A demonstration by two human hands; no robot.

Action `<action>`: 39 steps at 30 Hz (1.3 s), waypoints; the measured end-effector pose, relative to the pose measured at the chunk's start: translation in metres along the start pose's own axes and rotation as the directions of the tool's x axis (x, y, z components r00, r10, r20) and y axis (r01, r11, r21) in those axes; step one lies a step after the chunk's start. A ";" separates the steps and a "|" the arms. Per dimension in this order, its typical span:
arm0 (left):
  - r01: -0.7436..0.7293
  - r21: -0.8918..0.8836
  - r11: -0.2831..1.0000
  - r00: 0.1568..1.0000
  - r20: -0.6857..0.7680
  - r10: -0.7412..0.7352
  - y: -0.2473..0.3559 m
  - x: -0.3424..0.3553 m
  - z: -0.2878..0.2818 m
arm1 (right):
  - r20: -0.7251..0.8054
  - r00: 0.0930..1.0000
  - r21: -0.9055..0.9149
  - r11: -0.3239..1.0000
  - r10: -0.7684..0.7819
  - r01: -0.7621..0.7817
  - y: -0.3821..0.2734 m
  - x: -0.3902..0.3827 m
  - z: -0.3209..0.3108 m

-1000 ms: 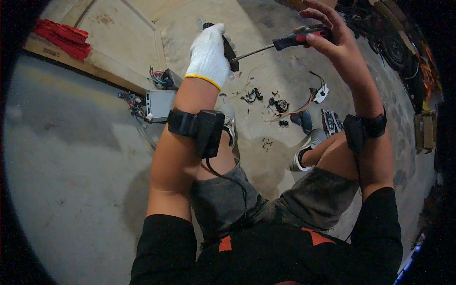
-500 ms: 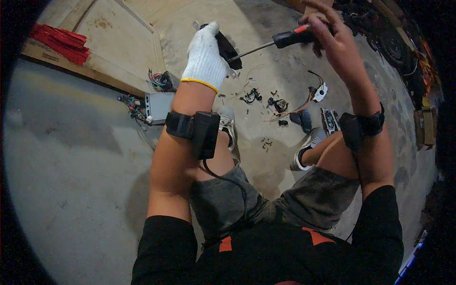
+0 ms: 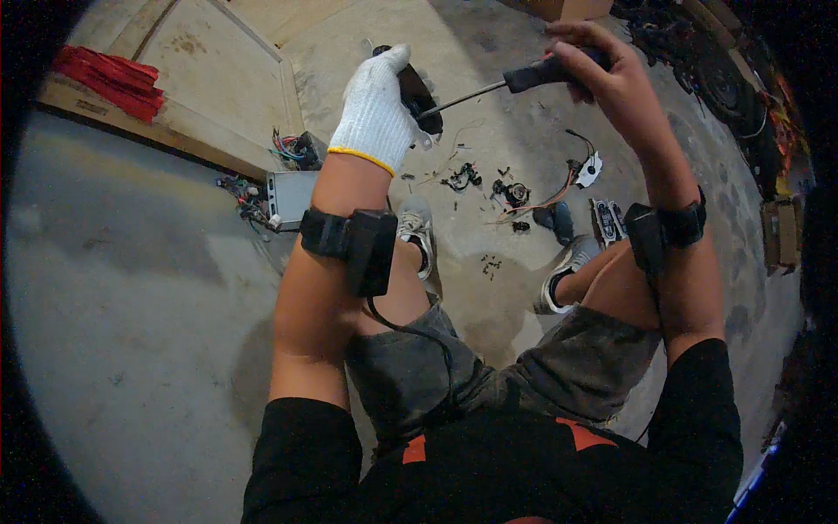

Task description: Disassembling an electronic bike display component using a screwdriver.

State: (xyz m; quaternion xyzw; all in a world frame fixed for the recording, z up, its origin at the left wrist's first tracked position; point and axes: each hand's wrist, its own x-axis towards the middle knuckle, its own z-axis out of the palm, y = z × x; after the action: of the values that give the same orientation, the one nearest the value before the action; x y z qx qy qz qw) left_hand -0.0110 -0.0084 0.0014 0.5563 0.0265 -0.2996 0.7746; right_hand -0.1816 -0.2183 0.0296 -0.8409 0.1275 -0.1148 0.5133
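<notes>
My left hand (image 3: 377, 106), in a white knit glove with a yellow cuff, grips a small black part (image 3: 417, 91) held up in front of me. My bare right hand (image 3: 602, 74) is closed around the dark handle of a screwdriver (image 3: 511, 82). Its metal shaft runs left and its tip meets the black part at the gloved fingers. Both wrists carry black strapped devices. I sit on a concrete floor with knees bent.
On the floor beyond my shoes lie small black parts, screws and orange wires (image 3: 511, 190). A grey metal box with coloured wires (image 3: 288, 194) sits at the left. Red pieces (image 3: 109, 77) rest on a wooden board. Dark tyres and clutter (image 3: 724, 79) fill the upper right.
Both hands have stayed raised together; the right hand with the screwdriver shifted slightly up and left, and the handle has turned in my grip. The left hand keeps holding the black part.
</notes>
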 end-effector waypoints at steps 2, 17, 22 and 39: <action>0.006 0.001 1.000 1.000 -0.008 -0.006 0.000 0.001 0.000 | -0.160 0.863 0.033 0.871 -0.480 0.491 0.002 0.000 0.002; 0.020 0.031 0.999 0.999 -0.034 -0.019 0.000 0.002 -0.006 | -0.161 0.980 0.173 0.974 -0.118 0.145 0.007 0.003 0.008; -0.032 0.024 0.999 0.999 0.021 0.031 -0.002 0.001 -0.009 | -0.211 0.922 0.073 0.935 -0.325 0.347 0.004 0.005 0.015; 0.022 0.035 0.999 1.000 -0.021 -0.022 0.002 -0.003 -0.005 | -0.202 0.961 0.163 0.961 -0.189 0.224 -0.004 0.000 0.010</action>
State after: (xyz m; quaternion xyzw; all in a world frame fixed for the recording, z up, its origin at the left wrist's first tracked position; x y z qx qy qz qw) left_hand -0.0108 -0.0019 0.0021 0.5725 0.0355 -0.3027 0.7612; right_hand -0.1783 -0.2078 0.0285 -0.7842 0.0746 -0.2567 0.5599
